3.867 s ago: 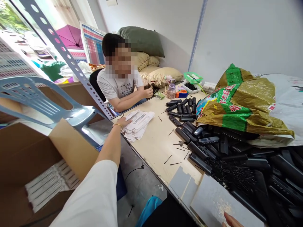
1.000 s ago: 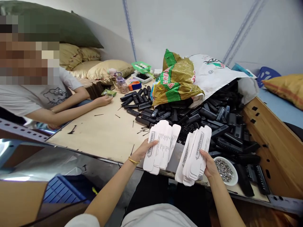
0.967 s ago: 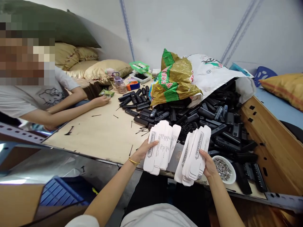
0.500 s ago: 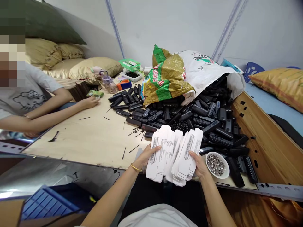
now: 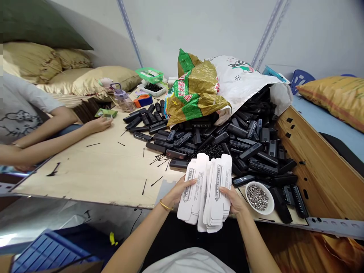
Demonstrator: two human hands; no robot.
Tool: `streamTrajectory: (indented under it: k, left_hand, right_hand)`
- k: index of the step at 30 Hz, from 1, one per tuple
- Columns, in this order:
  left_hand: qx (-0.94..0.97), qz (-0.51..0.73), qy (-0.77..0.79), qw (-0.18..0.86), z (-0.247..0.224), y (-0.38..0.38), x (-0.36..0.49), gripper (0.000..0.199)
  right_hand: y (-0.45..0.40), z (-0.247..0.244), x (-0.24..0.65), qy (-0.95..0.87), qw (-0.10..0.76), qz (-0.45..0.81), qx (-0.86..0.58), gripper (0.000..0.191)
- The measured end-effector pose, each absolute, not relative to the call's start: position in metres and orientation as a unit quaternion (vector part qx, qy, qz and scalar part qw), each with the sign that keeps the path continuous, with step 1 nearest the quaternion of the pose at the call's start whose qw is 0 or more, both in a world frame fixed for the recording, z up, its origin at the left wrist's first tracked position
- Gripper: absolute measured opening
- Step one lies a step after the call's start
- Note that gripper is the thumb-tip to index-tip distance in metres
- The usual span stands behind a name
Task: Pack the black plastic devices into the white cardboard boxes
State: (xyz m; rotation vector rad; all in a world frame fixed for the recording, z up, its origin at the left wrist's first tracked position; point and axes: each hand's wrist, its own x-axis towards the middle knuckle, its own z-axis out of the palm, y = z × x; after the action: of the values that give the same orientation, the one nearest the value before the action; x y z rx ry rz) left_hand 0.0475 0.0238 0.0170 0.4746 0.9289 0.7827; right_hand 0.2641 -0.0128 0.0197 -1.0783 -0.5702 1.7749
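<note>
White card, flat and cut with stepped ends, sits at lower centre of the frame in 2 bunches: a left bundle of printed white card blanks (image 5: 191,199) and a right bundle of printed white card blanks (image 5: 218,193). About 1 second ago a clear gap parted them; now their inner edges meet or nearly meet, so the 2 bunches can reasonably be judged close to a single stack, though not evenly aligned.

The person's left hand (image 5: 182,188) pinches the left bundle, thumb across the front; the right hand (image 5: 233,199) pinches the right bundle likewise. The other fingers are mostly hidden behind the card, so their spread cannot be told.

Right of centre, a pile of oblong black plastic pieces (image 5: 250,151) covers the pale wooden table (image 5: 85,167). At lower right stands a round white bowl (image 5: 265,213) of small shiny metal pieces.
</note>
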Motion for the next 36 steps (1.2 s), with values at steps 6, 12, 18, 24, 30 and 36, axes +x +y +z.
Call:
streamTrajectory:
  k: [6, 12, 18, 24, 30, 36]
  left_hand:
    - [0.208, 0.387, 0.413, 0.798, 0.015, 0.025, 0.042, 0.04]
    - [0.216, 0.376, 0.4, 0.807, 0.016, 0.027, 0.043, 0.041]
    - [0.192, 0.368, 0.406, 0.814, 0.01, 0.024, 0.051, 0.042]
    - [0.205, 0.402, 0.395, 0.8, 0.007, 0.025, 0.057, 0.043]
    - [0.198, 0.444, 0.415, 0.769, 0.006, 0.026, 0.064, 0.045]
    - [0.235, 0.486, 0.471, 0.697, 0.009, 0.028, 0.058, 0.051]
  right_hand:
    - [-0.011, 0.025, 0.288, -0.218, 0.508, 0.683, -0.477, 0.061]
    - [-0.008, 0.032, 0.295, -0.241, 0.453, 0.725, -0.459, 0.061]
    - [-0.014, 0.026, 0.276, -0.251, 0.428, 0.757, -0.425, 0.058]
    - [-0.02, 0.038, 0.287, -0.25, 0.458, 0.708, -0.475, 0.063]
    - [-0.015, 0.054, 0.292, -0.248, 0.478, 0.647, -0.54, 0.067]
    - [-0.015, 0.057, 0.323, -0.202, 0.568, 0.578, -0.551, 0.067]
